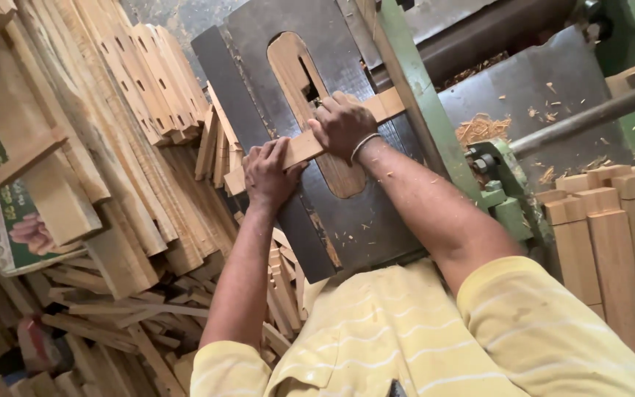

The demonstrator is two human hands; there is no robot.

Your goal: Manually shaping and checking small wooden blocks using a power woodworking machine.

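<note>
A long pale wooden strip [304,145] lies across the dark metal saw table [365,213], over the oval wooden insert [292,62] around the blade slot. My left hand [269,173] grips the strip's near-left end. My right hand [342,125], with a thin band at the wrist, presses down on the strip's middle, close to the slot. The strip's far end [389,103] reaches the green fence [417,110]. I cannot see the blade itself.
Stacks of cut wooden pieces [123,132] and loose offcuts [112,316] fill the left side and floor. Squared wooden blocks [611,235] stand at the right. Sawdust [483,129] lies on the grey machine bed, with a metal bar [589,114] above it.
</note>
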